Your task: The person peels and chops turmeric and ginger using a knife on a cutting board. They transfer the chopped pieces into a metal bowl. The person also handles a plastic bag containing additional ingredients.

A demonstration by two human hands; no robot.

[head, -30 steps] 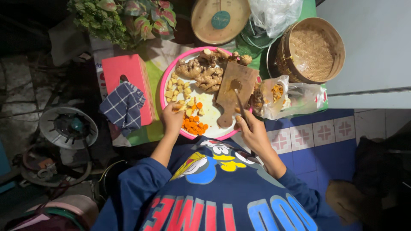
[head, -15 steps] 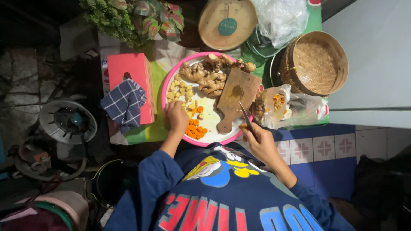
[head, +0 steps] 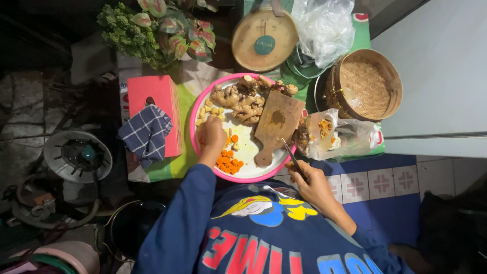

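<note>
A slim knife is held in the right hand, blade pointing up and left toward the pink tray. The left hand rests inside that tray, beside the orange turmeric slices heaped at its near edge.

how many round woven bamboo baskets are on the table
1: the woven basket sits at the table's right side, beside the clear plastic bag and past the pink tray. Others may be hidden under the bag.
</note>
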